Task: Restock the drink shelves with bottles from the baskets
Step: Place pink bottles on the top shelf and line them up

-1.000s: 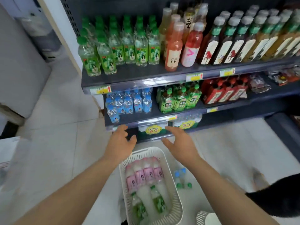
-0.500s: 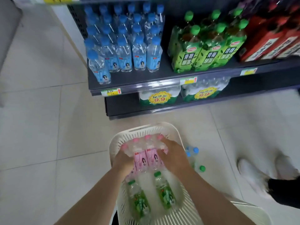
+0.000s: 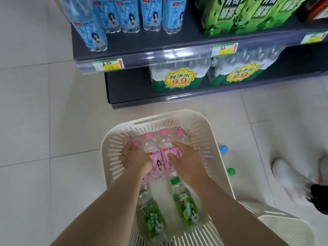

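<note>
reaching down from above, both bare forearms run into the white basket (image 3: 159, 118), which sits on the floor tiles in front of the shelf (image 3: 159, 52). the left hand (image 3: 134, 158) is knuckles-up, its fingers bent down over the leftmost of four pink bottles (image 3: 157, 163). these lie side by side at the basket's far end, caps toward the shelf. the right hand (image 3: 185, 163) mirrors it on the rightmost one, thumb laid across a pink label and fingers curled over the bottle's far side, their tips hidden. the two middle bottles show between the hands. two green bottles (image 3: 186, 208) lie nearer, partly under the forearms. blue bottles (image 3: 127, 16) stand on the shelf above. a second basket (image 3: 287, 226) sits just beside, on the right.
</note>
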`<action>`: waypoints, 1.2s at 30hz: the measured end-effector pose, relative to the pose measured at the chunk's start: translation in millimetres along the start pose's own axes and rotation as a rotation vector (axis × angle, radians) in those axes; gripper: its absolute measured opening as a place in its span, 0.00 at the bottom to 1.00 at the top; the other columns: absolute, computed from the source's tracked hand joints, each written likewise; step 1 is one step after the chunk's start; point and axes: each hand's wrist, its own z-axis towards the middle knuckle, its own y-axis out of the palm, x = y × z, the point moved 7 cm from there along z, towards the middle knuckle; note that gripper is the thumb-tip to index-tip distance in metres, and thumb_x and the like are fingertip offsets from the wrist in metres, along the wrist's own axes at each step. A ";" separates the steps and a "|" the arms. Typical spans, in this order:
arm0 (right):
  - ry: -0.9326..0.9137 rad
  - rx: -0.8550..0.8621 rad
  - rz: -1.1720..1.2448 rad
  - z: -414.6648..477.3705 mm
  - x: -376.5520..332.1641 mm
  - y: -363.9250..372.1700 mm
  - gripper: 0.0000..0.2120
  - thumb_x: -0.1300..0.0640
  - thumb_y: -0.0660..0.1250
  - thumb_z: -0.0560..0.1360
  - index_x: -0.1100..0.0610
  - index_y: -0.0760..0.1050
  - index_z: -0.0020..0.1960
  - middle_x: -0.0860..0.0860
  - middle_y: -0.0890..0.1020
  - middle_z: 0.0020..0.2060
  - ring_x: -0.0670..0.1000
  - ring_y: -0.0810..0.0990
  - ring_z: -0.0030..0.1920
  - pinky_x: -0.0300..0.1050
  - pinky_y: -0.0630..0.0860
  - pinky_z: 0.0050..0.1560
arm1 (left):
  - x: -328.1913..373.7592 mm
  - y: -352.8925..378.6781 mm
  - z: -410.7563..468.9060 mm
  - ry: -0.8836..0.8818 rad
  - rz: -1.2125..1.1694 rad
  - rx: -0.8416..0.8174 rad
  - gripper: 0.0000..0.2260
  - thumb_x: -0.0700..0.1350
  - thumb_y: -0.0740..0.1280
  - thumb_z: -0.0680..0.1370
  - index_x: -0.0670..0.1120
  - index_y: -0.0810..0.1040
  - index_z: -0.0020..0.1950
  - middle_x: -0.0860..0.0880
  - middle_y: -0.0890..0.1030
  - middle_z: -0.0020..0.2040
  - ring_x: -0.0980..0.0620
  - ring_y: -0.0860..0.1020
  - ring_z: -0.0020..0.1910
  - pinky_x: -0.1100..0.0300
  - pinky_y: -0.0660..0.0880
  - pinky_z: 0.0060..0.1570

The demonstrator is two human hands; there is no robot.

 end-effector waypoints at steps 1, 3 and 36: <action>-0.001 0.000 0.003 0.8 1.3 0.6 0.22 0.53 0.64 0.78 0.51 0.68 0.71 0.48 0.73 0.68 0.47 0.74 0.64 0.41 0.65 0.68 | -0.9 4.0 5.5 0.028 -0.021 -0.003 0.32 0.28 0.61 0.69 0.44 0.61 0.72 0.40 0.66 0.66 0.39 0.69 0.64 0.48 0.72 0.62; -0.004 0.001 0.007 2.2 3.7 2.2 0.22 0.53 0.64 0.78 0.50 0.67 0.71 0.48 0.73 0.68 0.47 0.75 0.62 0.41 0.65 0.67 | -4.4 5.6 9.0 0.057 -0.143 0.005 0.31 0.25 0.62 0.70 0.46 0.65 0.70 0.44 0.71 0.61 0.42 0.76 0.57 0.52 0.78 0.53; -0.240 0.012 -0.660 61.7 -32.3 102.5 0.35 0.55 0.61 0.75 0.52 0.47 0.77 0.65 0.60 0.73 0.64 0.46 0.76 0.62 0.41 0.74 | 25.5 -133.8 -94.5 0.602 -0.176 0.203 0.25 0.40 0.72 0.68 0.53 0.69 0.61 0.51 0.78 0.48 0.50 0.77 0.46 0.56 0.74 0.43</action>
